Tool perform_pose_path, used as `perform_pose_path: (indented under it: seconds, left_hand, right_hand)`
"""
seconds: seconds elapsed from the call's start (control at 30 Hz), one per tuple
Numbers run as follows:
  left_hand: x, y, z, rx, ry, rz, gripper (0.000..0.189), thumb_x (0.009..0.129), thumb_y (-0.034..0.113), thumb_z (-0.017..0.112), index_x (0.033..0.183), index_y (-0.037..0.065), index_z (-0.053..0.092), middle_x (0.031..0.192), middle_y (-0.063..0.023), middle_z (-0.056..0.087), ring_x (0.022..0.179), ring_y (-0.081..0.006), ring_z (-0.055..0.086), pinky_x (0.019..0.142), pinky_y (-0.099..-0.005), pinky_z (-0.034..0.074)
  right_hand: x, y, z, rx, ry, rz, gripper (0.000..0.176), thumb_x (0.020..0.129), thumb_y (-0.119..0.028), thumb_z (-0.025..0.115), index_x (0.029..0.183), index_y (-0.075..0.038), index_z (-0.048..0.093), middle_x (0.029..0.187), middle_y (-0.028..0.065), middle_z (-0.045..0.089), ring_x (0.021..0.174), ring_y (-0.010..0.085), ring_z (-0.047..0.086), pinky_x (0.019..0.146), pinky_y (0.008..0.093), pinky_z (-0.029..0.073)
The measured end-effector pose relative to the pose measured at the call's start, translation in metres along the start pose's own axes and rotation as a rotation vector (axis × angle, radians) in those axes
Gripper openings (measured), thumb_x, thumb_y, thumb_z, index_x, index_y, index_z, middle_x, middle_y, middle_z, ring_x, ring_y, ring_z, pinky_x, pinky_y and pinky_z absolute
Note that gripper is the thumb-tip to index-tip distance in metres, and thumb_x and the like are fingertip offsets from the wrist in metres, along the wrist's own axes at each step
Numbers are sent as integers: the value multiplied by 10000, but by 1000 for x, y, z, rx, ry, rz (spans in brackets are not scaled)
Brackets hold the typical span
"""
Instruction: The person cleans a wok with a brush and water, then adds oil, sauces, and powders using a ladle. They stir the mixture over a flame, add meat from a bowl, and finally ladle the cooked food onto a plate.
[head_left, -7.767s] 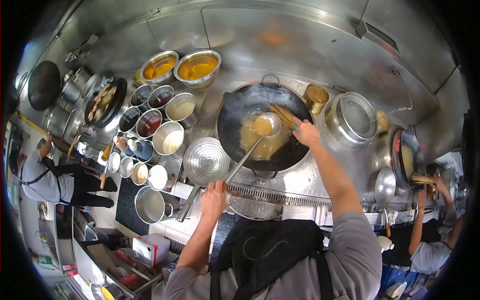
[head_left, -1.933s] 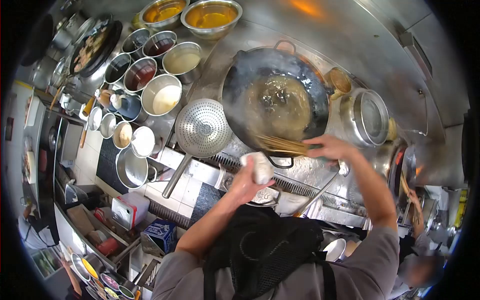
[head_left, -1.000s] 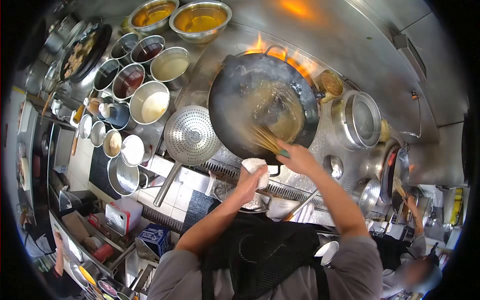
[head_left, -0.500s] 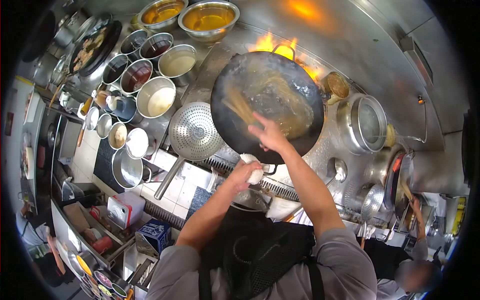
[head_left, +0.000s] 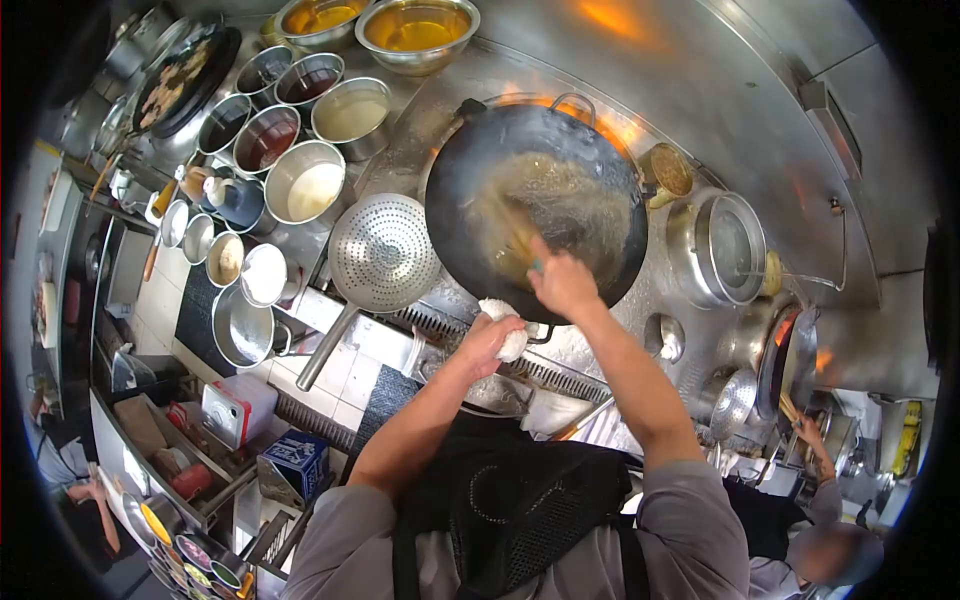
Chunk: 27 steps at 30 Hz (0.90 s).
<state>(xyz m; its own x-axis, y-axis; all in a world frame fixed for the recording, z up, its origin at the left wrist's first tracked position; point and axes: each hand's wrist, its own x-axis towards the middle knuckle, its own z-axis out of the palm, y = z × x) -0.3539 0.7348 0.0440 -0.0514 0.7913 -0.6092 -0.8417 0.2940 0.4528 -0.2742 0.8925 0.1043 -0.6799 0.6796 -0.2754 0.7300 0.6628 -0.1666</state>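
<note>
A large black wok (head_left: 455, 190) sits on the burner with foamy yellowish liquid inside and orange flame at its far rim. My right hand (head_left: 562, 283) grips a bamboo brush (head_left: 510, 222) whose bristles are down in the liquid. My left hand (head_left: 488, 340) clutches a white cloth (head_left: 512, 340) wrapped on the wok's near handle. A round perforated strainer (head_left: 385, 252) lies left of the wok, its long handle pointing toward me.
Several steel bowls of sauces and seasonings (head_left: 305, 185) crowd the counter on the left, with two oil bowls (head_left: 418, 24) at the back. A steel pot (head_left: 716, 250) and a ladle (head_left: 663, 338) are to the right. Another person (head_left: 815, 545) works at the lower right.
The flames behind the wok have died down. My right hand has pulled the brush back from the wok's left side toward its near middle. My left hand still holds the cloth on the handle.
</note>
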Motion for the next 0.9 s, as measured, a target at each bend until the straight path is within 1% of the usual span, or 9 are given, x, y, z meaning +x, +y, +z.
perform_pose_path:
  seconds: [0.17, 0.3, 0.37, 0.47, 0.63, 0.7, 0.77, 0.83, 0.9]
  left_hand:
    - [-10, 8, 1, -68, 12, -2, 149, 834, 64, 633, 978, 35, 612, 861, -65, 632, 733, -195, 635, 602, -349, 515]
    - [-8, 14, -6, -16, -13, -84, 193, 817, 54, 623, 1004, 11, 610, 893, -81, 633, 783, -207, 636, 661, -341, 520]
    - [-2, 12, -13, 32, -113, -51, 197, 811, 50, 616, 1003, 11, 612, 897, -91, 635, 795, -210, 639, 678, -340, 522]
    - [2, 13, -17, 36, -95, -102, 207, 817, 57, 621, 1017, 5, 606, 891, -96, 635, 798, -219, 644, 678, -353, 529]
    - [-4, 13, -11, -14, -116, -44, 278, 863, 80, 627, 1119, -5, 560, 971, -116, 644, 867, -241, 656, 741, -386, 544]
    - [-14, 15, -9, -34, -138, -16, 304, 881, 90, 626, 1156, -7, 541, 1018, -123, 644, 915, -248, 656, 788, -395, 544]
    - [-24, 18, -9, -157, -115, 14, 330, 902, 77, 623, 1202, 4, 507, 1114, -126, 619, 1032, -240, 630, 869, -392, 528]
    - [-25, 18, -6, -190, -120, -21, 326, 917, 77, 611, 1212, -1, 497, 1143, -126, 611, 1070, -244, 611, 916, -393, 505]
    - [-17, 11, -9, -137, -65, -37, 295, 934, 90, 587, 1206, -2, 519, 1141, -116, 624, 1060, -251, 616, 932, -391, 489]
  right_hand:
    - [-57, 67, -12, -219, -168, 213, 682, 903, -352, 601, 1486, -180, 292, 1075, 299, 603, 876, 481, 652, 760, 540, 536]
    - [39, 101, -15, -113, 194, 205, 700, 898, -349, 618, 1500, -186, 299, 974, 287, 639, 864, 434, 671, 750, 537, 533]
    - [86, 73, 12, 183, 237, 225, 663, 913, -339, 622, 1487, -152, 348, 848, 221, 662, 770, 330, 696, 650, 458, 560]
    - [77, -21, 0, 1004, 41, 312, 668, 909, -327, 647, 1486, -137, 369, 709, 123, 626, 492, 196, 604, 450, 345, 501]
    - [3, -23, 0, 1053, -250, 41, 629, 915, -285, 652, 1470, -121, 407, 731, 64, 612, 426, 111, 502, 402, 286, 428]
    - [-36, 6, -33, 841, -469, -5, 626, 906, -318, 654, 1458, -129, 428, 794, 104, 673, 539, 202, 618, 521, 341, 510]
    - [-39, 107, 16, 130, 159, -766, 663, 899, -344, 655, 1470, -122, 402, 944, 137, 703, 553, 222, 649, 542, 340, 531]
    - [-25, 96, -83, 123, -437, 19, 609, 876, -339, 660, 1422, -147, 472, 996, 168, 704, 758, 353, 695, 703, 443, 557]
    - [15, 73, -58, 45, -133, 50, 543, 865, -329, 642, 1366, -161, 516, 1087, 231, 669, 1009, 402, 648, 891, 480, 516]
